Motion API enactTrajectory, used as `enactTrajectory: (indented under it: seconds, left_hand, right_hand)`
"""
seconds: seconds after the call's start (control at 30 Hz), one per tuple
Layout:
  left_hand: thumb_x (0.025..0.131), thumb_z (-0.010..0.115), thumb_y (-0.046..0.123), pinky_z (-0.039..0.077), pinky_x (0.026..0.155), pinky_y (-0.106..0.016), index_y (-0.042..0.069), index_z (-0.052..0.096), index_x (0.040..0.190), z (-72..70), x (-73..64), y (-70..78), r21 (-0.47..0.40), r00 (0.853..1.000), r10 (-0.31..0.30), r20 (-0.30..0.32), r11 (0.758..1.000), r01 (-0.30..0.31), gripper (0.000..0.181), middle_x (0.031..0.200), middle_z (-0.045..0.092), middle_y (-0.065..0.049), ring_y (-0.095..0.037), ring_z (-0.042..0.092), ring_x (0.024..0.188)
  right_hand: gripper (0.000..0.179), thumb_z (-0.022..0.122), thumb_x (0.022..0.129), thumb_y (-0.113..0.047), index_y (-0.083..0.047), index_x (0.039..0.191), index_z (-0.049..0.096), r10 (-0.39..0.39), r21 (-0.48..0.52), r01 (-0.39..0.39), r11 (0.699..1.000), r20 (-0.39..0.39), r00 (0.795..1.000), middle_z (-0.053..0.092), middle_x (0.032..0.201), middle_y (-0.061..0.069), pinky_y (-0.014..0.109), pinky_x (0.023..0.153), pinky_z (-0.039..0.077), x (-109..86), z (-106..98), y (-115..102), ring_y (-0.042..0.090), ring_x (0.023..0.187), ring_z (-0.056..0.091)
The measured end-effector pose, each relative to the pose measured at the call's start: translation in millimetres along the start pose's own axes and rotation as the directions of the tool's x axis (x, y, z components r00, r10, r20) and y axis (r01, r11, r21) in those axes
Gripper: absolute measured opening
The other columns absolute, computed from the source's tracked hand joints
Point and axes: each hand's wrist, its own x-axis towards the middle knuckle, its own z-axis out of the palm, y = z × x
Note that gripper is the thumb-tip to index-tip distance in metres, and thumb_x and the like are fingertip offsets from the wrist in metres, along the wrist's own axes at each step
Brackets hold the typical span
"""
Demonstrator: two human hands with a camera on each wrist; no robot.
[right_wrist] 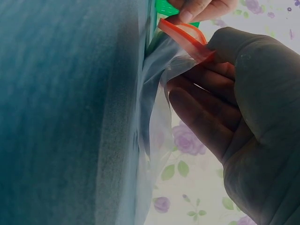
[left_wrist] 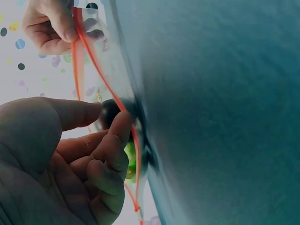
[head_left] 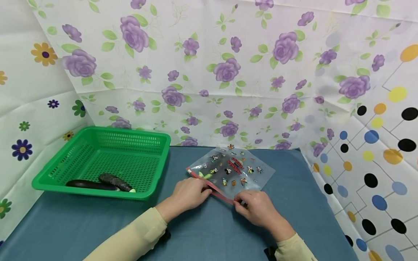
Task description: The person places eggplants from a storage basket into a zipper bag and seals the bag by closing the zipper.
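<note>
A clear zip bag [head_left: 241, 170] with cartoon prints and a red zip strip lies on the blue cloth, its mouth toward me. My right hand [head_left: 256, 208] pinches the right end of the strip between thumb and fingers. At the middle of the strip, my left hand [head_left: 189, 195] holds the bag's edge with curled fingers. In the left wrist view, the two sides of the strip stand apart. Behind the left fingertips, a dark rounded thing [left_wrist: 110, 112] and a bright green piece [left_wrist: 131, 161] show at the bag's mouth.
A green plastic basket [head_left: 98, 132] stands at the left. Along its near side lie a smooth dark eggplant [head_left: 91, 185] and a bumpy dark vegetable [head_left: 114, 180] with a pale green end. A flowered curtain [head_left: 196, 72] hangs behind the blue-covered table [head_left: 196, 239].
</note>
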Motion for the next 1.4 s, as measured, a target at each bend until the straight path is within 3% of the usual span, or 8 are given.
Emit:
enactTrajectory:
  seconds: [0.1, 0.27, 0.37, 0.6, 0.83, 0.93, 1.17, 1.4]
  left_hand:
    - [0.106, 0.078, 0.038, 0.038, 0.048, -0.036, 0.028, 0.075, 0.078, -4.7, -2.4, 1.1, 0.001, 1.000, -0.004, 0.005, 1.000, 0.004, 0.030, 0.059, 0.054, 0.009, -0.013, 0.049, 0.052]
    - [0.105, 0.079, 0.039, 0.040, 0.048, -0.035, 0.026, 0.086, 0.099, -14.6, -7.0, 3.2, 0.008, 1.000, -0.014, 0.000, 1.000, 0.014, 0.016, 0.069, 0.063, 0.011, -0.011, 0.051, 0.054]
    - [0.104, 0.079, 0.040, 0.042, 0.048, -0.036, 0.024, 0.086, 0.109, -21.8, -9.9, 4.5, 0.027, 1.000, -0.008, -0.023, 1.000, 0.008, 0.018, 0.072, 0.066, 0.010, -0.011, 0.053, 0.056]
    - [0.103, 0.081, 0.038, 0.043, 0.048, -0.036, 0.019, 0.082, 0.109, -35.7, -16.6, 7.8, 0.039, 0.996, 0.031, -0.083, 0.999, -0.028, 0.021, 0.075, 0.067, 0.008, -0.011, 0.055, 0.058]
    - [0.101, 0.083, 0.038, 0.058, 0.062, -0.042, 0.017, 0.082, 0.122, -48.8, -23.5, 10.5, 0.066, 0.985, 0.077, -0.154, 0.996, -0.067, 0.030, 0.114, 0.080, -0.001, -0.019, 0.075, 0.093]
    - [0.101, 0.083, 0.038, 0.059, 0.063, -0.041, 0.018, 0.082, 0.124, -57.3, -27.3, 12.1, 0.067, 0.981, 0.089, -0.171, 0.995, -0.078, 0.031, 0.118, 0.080, -0.002, -0.022, 0.076, 0.102]
    - [0.099, 0.086, 0.033, 0.046, 0.051, -0.031, 0.014, 0.082, 0.119, -83.0, -36.1, 10.7, 0.072, 0.969, 0.104, -0.223, 0.993, -0.090, 0.028, 0.100, 0.073, 0.000, -0.016, 0.066, 0.080]
    - [0.100, 0.087, 0.032, 0.047, 0.053, -0.030, 0.010, 0.081, 0.128, -103.4, -46.2, -3.9, 0.039, 0.967, 0.068, -0.244, 0.997, -0.060, 0.036, 0.107, 0.075, -0.003, -0.017, 0.070, 0.083]
  right_hand:
    - [0.017, 0.087, 0.093, -0.008, -0.020, 0.095, 0.076, -0.001, -0.007, 0.001, 1.000, -0.002, 1.000, 0.077, 0.087, -0.009, 0.025, 0.061, 0.055, 0.1, 0.0, 0.0, 0.006, 0.071, 0.070]
    - [0.017, 0.087, 0.093, -0.008, -0.021, 0.095, 0.077, 0.000, -0.005, 0.000, 1.000, -0.003, 1.000, 0.077, 0.087, -0.010, 0.024, 0.061, 0.054, 0.0, 0.4, -0.1, 0.003, 0.072, 0.069]
    - [0.017, 0.087, 0.092, -0.007, -0.021, 0.094, 0.076, -0.003, -0.002, 0.003, 1.000, -0.008, 1.000, 0.077, 0.087, -0.010, 0.024, 0.061, 0.054, 0.0, 0.4, -0.2, 0.002, 0.072, 0.069]
    - [0.018, 0.087, 0.092, -0.006, -0.021, 0.094, 0.076, -0.003, 0.006, 0.003, 1.000, -0.009, 1.000, 0.077, 0.087, -0.010, 0.024, 0.061, 0.054, -0.3, 0.3, 0.2, 0.004, 0.071, 0.069]
    - [0.018, 0.087, 0.093, -0.007, -0.021, 0.094, 0.076, 0.004, 0.006, -0.004, 1.000, -0.002, 1.000, 0.076, 0.087, -0.011, 0.023, 0.061, 0.054, -0.4, 1.0, 0.2, 0.000, 0.072, 0.067]
    - [0.018, 0.087, 0.093, -0.007, -0.021, 0.094, 0.076, 0.002, 0.004, -0.002, 1.000, 0.000, 1.000, 0.077, 0.087, -0.010, 0.023, 0.061, 0.054, -0.4, 0.1, 0.0, 0.001, 0.072, 0.068]
    - [0.018, 0.087, 0.092, -0.006, -0.020, 0.094, 0.076, 0.000, -0.002, 0.000, 1.000, -0.003, 1.000, 0.077, 0.086, -0.009, 0.024, 0.061, 0.055, 1.6, -2.3, -0.1, 0.003, 0.071, 0.069]
    - [0.018, 0.087, 0.093, -0.007, -0.021, 0.094, 0.076, 0.010, 0.006, -0.010, 1.000, 0.010, 1.000, 0.077, 0.087, -0.009, 0.024, 0.061, 0.055, 1.0, -0.7, -1.5, 0.002, 0.072, 0.069]
